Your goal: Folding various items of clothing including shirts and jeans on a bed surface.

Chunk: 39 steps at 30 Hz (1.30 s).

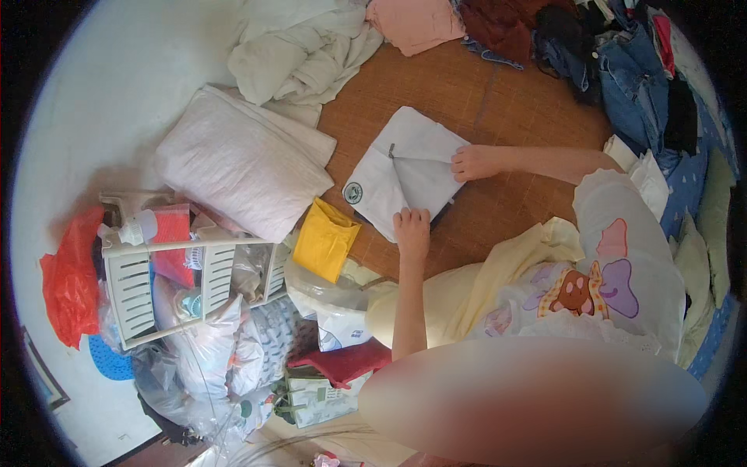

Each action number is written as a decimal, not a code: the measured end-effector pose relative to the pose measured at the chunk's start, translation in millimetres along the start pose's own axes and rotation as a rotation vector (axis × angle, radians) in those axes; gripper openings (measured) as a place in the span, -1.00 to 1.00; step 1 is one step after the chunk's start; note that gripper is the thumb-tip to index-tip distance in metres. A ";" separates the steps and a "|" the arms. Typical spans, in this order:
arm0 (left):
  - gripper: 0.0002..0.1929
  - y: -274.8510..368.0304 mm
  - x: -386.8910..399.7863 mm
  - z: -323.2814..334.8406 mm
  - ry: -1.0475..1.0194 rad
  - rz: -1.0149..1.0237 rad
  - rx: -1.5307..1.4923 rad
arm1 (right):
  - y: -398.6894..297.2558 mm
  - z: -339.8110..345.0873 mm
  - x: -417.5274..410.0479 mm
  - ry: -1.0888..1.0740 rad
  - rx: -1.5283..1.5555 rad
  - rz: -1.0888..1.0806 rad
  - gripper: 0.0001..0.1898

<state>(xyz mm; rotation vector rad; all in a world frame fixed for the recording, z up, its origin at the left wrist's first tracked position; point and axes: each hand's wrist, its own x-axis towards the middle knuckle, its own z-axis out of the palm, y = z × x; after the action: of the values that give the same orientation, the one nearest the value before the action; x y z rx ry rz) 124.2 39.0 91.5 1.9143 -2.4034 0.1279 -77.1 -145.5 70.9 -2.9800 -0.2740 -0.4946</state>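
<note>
A white folded fabric item (402, 169), probably a garment, lies at an angle on the brown mat (531, 117). It has a small zip pull near its middle and a round dark green badge at its left corner. Creases run from the zip towards both hands, and a dark edge shows beneath it. My left hand (412, 230) grips its lower edge with bent fingers. At the right corner, my right hand (475, 163) pinches the cloth, thumb side partly hidden. A yellow packet (327, 239) lies just left of the item, by the edge of the mat.
A folded pale blanket (245, 157) and crumpled cream cloth (303, 52) lie along the wall. Folded pink cloth (417, 23) and jeans (633, 87) lie across the far side. A white plastic rack (219, 280) with bags stands at left.
</note>
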 end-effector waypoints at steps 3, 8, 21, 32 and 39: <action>-0.91 -0.4 -0.8 5.2 0.031 0.036 0.021 | 1.9 -2.0 5.8 -0.024 -0.059 -0.062 -0.89; -0.91 0.4 -7.7 29.8 0.059 0.042 0.079 | -2.0 15.3 2.8 -0.030 -0.140 -0.085 -0.90; -0.86 -13.1 -18.6 32.3 0.030 0.006 -0.022 | 7.9 10.7 -11.7 -0.009 0.040 0.217 -0.85; -0.86 3.6 -22.1 42.2 -0.019 -0.010 0.028 | 5.7 30.1 -14.6 -0.078 0.154 0.000 -0.86; -0.65 -2.1 -35.7 2.2 0.079 -0.657 -0.718 | 18.2 -12.3 -34.6 -0.062 0.644 0.781 -0.86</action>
<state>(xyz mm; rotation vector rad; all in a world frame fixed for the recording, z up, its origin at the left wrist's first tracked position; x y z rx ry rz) 134.2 72.9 85.7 2.0922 -1.3532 -0.5864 -109.6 -170.5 69.7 -2.2160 0.5956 -0.1637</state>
